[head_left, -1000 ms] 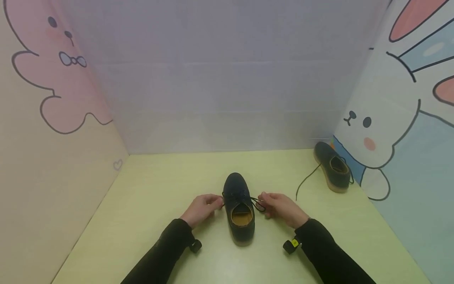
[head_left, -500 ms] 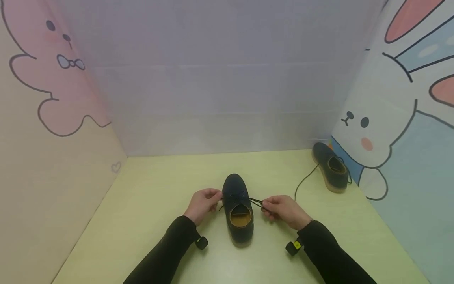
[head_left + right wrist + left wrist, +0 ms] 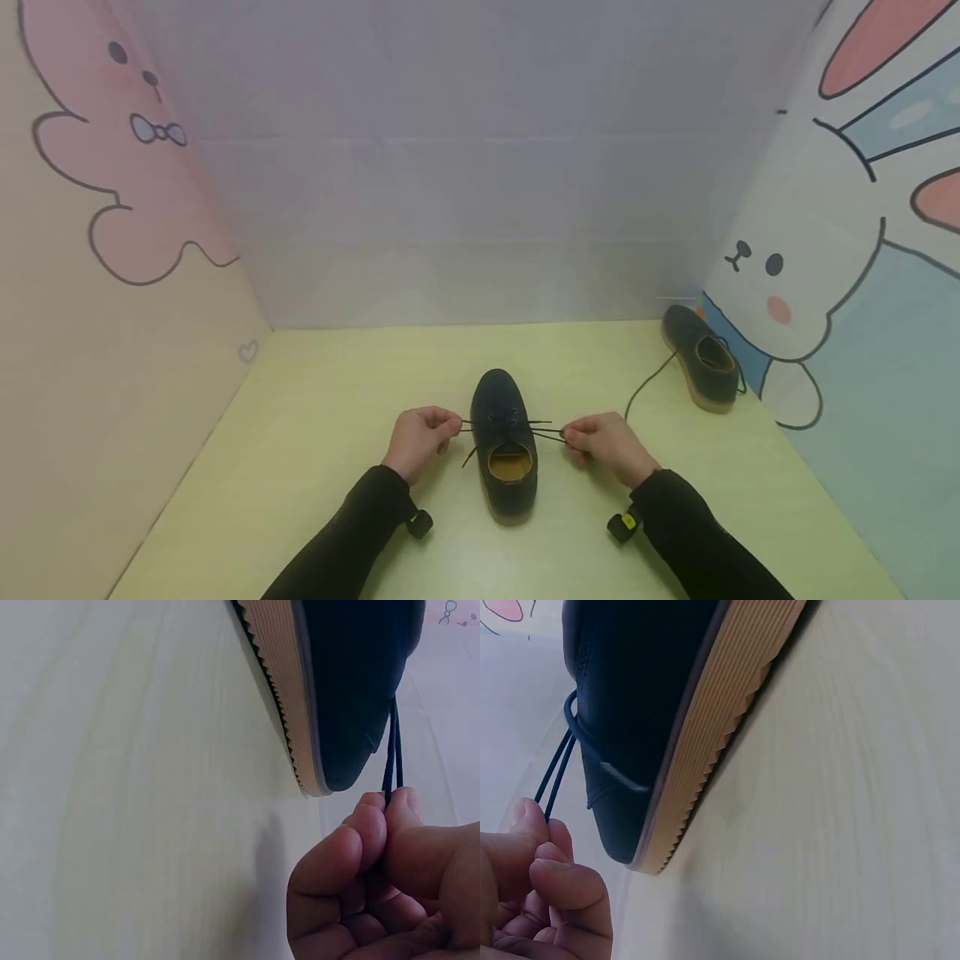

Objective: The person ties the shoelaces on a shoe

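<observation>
A dark lace-up shoe (image 3: 497, 393) with a tan ridged sole stands in the middle of the table, toe pointing away. My left hand (image 3: 422, 437) is just left of it, thumb and forefinger pinching a doubled dark shoelace (image 3: 555, 772) drawn taut. One loose lace end (image 3: 622, 778) hangs down the shoe's left side. Over on the right, my right hand (image 3: 606, 446) pinches another doubled stretch of the shoelace (image 3: 393, 746), also taut. A short lace end (image 3: 543, 422) sticks out on that side. The crossing of the laces lies over the shoe's throat.
A matching shoe (image 3: 701, 358) lies at the back right corner against the rabbit-printed wall (image 3: 810, 275), its lace (image 3: 648, 379) trailing leftward on the table (image 3: 360, 367). Small black wrist cameras hang below both dark sleeves (image 3: 352, 525). A plain pale wall (image 3: 465, 208) closes off the back.
My left hand has drawn away from the shoe to the left, stretching out its lace strands. My right hand has moved slightly right, and the lace loop there has pulled straight.
</observation>
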The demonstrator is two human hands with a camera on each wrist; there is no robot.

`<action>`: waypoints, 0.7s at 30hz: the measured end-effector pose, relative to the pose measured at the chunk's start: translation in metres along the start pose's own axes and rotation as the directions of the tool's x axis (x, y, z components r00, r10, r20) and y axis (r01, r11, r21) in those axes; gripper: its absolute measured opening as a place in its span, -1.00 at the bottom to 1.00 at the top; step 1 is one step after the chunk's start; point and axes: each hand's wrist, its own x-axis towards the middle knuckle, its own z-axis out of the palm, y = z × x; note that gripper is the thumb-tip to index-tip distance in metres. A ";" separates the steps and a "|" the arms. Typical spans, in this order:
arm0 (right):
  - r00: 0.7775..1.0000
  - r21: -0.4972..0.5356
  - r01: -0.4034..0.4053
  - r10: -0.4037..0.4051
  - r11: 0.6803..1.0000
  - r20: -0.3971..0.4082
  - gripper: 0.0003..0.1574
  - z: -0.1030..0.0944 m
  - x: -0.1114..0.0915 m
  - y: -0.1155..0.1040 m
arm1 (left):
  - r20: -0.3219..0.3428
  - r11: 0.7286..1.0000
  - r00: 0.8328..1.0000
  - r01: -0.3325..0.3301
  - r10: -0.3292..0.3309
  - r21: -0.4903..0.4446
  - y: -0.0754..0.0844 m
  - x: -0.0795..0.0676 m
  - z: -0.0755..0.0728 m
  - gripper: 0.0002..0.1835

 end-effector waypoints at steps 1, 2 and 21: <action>1.000 -0.001 0.001 -0.001 1.000 0.001 -0.78 0.000 0.000 0.000 | -0.001 1.000 1.000 0.002 -0.002 0.002 -0.001 0.000 0.000 -0.87; 1.000 0.001 -0.002 0.002 1.000 0.002 -0.78 0.000 0.000 0.001 | -0.002 1.000 1.000 0.002 -0.002 0.005 -0.001 0.000 0.000 -0.88; 0.999 -0.043 0.038 -0.037 0.998 0.018 -0.58 -0.005 -0.001 0.000 | 0.006 0.945 0.979 -0.200 0.206 0.257 0.004 -0.009 0.001 -0.81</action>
